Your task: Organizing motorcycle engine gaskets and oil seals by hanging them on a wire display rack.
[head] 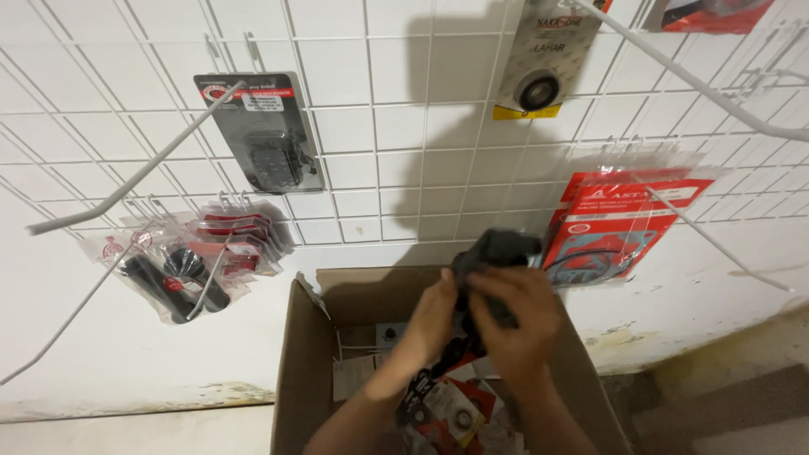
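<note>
Both hands, left (431, 324) and right (518, 324), clasp a black rubber part (497, 250); likely light, grippy, flexible; hold mid-body.

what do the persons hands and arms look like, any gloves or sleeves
Both are bare: no gloves on the left hand or the right hand, and no sleeves on either forearm as far as the frame shows. No watch, ring or bracelet is visible. The fingers are curled, and the elbows are cut off by the bottom edge.

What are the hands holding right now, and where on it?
Both hands, left and right, grip a dark packaged part by its lower half, above the cardboard box.
</note>
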